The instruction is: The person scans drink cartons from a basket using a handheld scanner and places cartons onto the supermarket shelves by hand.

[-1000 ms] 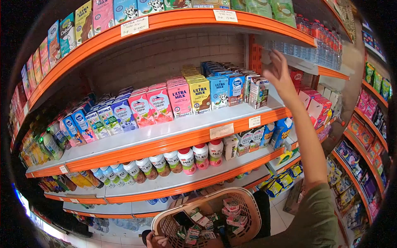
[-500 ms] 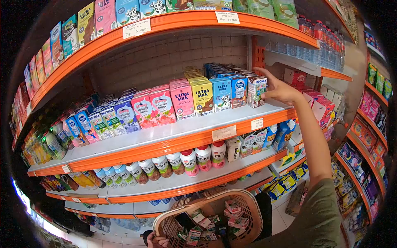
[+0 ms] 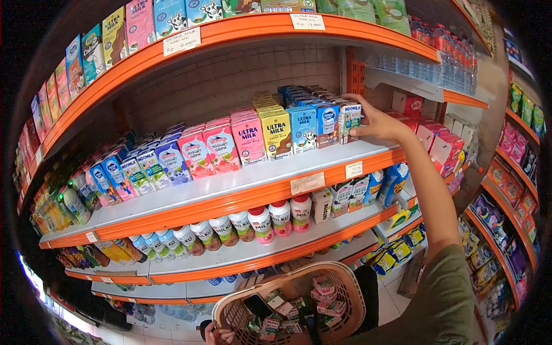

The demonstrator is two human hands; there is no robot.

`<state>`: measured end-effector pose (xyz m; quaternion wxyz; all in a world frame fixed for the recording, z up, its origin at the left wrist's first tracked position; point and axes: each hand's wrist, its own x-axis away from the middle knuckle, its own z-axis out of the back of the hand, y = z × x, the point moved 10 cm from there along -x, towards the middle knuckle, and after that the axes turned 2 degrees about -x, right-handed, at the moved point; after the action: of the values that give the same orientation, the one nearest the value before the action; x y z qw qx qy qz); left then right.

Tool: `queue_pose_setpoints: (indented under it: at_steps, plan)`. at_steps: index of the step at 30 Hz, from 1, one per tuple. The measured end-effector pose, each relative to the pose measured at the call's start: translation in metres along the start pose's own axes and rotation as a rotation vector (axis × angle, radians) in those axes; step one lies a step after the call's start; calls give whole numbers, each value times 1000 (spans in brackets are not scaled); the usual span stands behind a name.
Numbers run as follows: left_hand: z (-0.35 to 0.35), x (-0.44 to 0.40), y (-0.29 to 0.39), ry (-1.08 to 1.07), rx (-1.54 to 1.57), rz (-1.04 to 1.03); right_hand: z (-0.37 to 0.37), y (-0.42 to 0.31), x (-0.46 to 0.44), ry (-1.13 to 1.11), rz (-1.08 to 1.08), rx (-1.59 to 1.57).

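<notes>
My right hand (image 3: 376,123) reaches to the right end of the middle shelf. Its thumb presses the front of a small Indomilk Kids milk carton (image 3: 348,119), and its fingers curl over the top and far side, partly hidden. Left of that carton stand a blue-and-brown milk carton (image 3: 328,122), a blue Ultra Milk carton (image 3: 303,127) and a yellow one (image 3: 276,132). Low in the view, my left hand (image 3: 219,334) is closed on the rim of a brown plastic shopping basket (image 3: 351,282). Small cartons (image 3: 330,307) and a dark phone-like object (image 3: 257,306) lie inside it.
An orange-edged shelf (image 3: 241,31) with more cartons overhangs my right hand. Milku bottles (image 3: 261,224) line the shelf below. A metal upright (image 3: 355,75) stands behind the hand, with red-and-white packs (image 3: 445,148) to the right. Another stocked rack (image 3: 512,201) rises at far right.
The view has shifted slightly, moving the shelf goods a little left. My right hand stays at the Indomilk carton with its fingers a little closer around it. My left hand keeps holding the basket.
</notes>
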<state>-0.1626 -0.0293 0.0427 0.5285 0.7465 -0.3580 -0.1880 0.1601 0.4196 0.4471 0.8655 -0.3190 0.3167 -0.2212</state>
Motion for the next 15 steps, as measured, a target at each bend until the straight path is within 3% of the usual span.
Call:
queue_pose_setpoints:
  at_steps: [5,8,10,11,15]
  plan:
    - [-1,1,1,13,-30,5,1,9,-5,-41,-30,-37]
    - [-1,0,2,-14,21,-21,2,-2,-1,-47,8,154]
    - [-4,2,5,3,-6,-17,33,34,-2,147,-186,-247]
    - [-3,1,5,-10,-3,-24,43,37,-12,241,-137,-497]
    - [-2,1,3,-5,-3,-22,46,67,-43,357,-254,-699]
